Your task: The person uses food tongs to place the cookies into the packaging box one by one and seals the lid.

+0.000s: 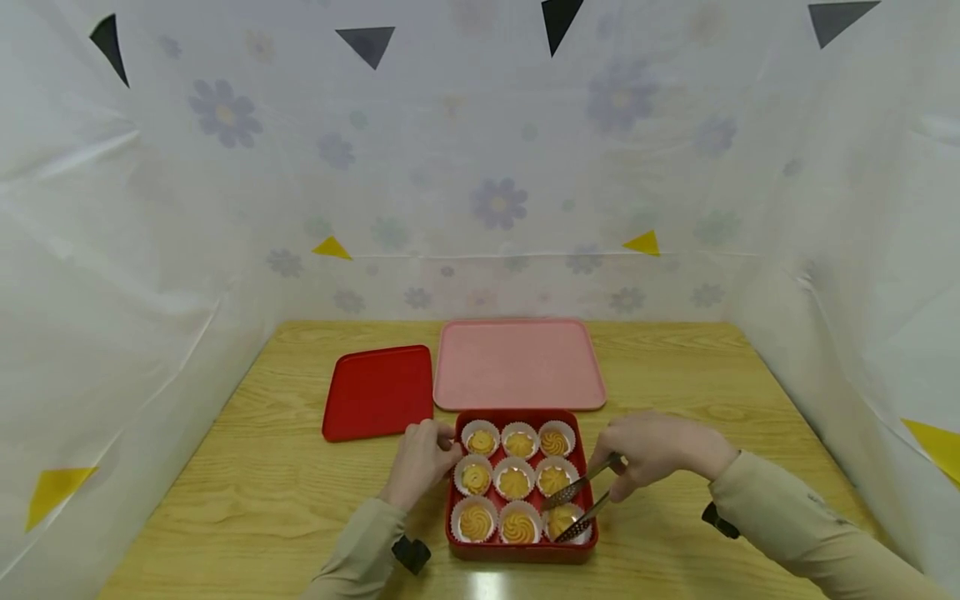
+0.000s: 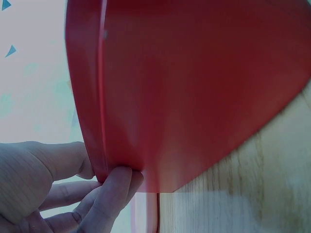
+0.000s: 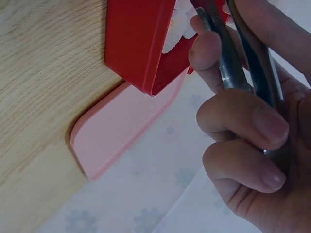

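A square red box (image 1: 525, 553) holds several piped golden cookies (image 1: 517, 527) in white paper cups, set in rows. My left hand (image 1: 420, 462) pinches the box's left wall near its far corner, thumb on one side and fingers on the other; the left wrist view shows the red wall (image 2: 194, 97) up close. With curled fingers my right hand (image 1: 660, 450) holds metal tongs (image 1: 577, 483) with perforated tips. Those tips are spread at the cookie (image 1: 558, 518) in the near right cup, one on either side. Whether they touch it, I cannot tell.
Behind the box lies a pink tray (image 1: 520, 367) on the wooden table (image 1: 277, 500). A flat red lid (image 1: 381, 392) is at the tray's left. White patterned sheets (image 1: 498, 150) enclose the table at the back and both sides.
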Demonstrator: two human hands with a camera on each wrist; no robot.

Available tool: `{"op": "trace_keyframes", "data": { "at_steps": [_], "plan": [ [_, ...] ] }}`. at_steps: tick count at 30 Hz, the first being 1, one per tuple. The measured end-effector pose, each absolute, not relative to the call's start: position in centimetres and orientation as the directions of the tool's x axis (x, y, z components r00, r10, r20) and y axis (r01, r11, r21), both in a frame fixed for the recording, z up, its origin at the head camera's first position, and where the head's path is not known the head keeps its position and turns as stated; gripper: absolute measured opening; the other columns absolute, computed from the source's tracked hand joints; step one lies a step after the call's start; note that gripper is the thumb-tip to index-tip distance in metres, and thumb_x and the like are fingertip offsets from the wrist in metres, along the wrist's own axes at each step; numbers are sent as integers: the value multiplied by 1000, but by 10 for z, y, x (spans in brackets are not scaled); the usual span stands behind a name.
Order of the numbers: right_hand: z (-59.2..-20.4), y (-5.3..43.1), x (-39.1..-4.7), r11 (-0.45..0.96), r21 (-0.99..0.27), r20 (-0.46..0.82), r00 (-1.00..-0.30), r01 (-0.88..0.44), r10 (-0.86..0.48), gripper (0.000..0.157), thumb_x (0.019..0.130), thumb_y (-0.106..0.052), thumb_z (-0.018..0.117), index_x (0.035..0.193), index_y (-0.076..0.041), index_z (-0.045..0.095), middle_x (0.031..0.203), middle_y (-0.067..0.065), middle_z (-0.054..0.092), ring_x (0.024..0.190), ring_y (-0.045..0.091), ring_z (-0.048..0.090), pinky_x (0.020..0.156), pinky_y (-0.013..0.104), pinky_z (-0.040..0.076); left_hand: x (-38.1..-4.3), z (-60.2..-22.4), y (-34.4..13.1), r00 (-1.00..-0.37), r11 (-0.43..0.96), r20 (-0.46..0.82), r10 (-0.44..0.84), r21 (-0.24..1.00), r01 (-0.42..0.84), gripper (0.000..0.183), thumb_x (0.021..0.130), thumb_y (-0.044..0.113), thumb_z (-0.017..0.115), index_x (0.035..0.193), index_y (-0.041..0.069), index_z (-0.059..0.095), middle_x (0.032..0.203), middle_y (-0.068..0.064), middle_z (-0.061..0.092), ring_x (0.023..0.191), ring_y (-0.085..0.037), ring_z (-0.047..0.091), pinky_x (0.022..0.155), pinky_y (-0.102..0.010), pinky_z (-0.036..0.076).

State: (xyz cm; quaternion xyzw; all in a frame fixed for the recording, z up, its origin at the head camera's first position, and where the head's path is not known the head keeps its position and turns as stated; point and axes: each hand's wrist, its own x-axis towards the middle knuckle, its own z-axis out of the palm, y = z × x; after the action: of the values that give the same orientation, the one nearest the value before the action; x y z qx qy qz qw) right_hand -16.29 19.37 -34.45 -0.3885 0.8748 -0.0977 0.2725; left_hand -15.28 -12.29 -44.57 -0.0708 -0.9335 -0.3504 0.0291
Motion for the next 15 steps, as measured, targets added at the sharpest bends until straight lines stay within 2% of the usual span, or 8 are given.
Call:
{"op": "trace_keyframes", "data": {
  "at_steps": [7, 15],
  "plan": [
    [-346, 192, -161, 682, -376, -389, -561, -627, -731, 31, 80, -22, 81, 111, -25, 79, 79, -19, 70, 62, -6, 49, 56, 18, 40, -152, -446, -123, -989, 756, 109, 100, 638, 147, 11, 79, 3, 69, 87, 4, 77, 74, -5, 73, 65, -10, 58, 58, -23, 47],
    [-344, 193, -161, 685, -373, -381, -570, -626, -728, 26, 81, -20, 81, 107, -24, 80, 89, -16, 74, 64, -5, 51, 58, 19, 43, -153, -447, -123, -989, 752, 105, 101, 643, 145, 11, 80, 4, 69, 87, 4, 77, 74, -4, 72, 65, -10, 58, 57, -23, 47]
  ]
}}
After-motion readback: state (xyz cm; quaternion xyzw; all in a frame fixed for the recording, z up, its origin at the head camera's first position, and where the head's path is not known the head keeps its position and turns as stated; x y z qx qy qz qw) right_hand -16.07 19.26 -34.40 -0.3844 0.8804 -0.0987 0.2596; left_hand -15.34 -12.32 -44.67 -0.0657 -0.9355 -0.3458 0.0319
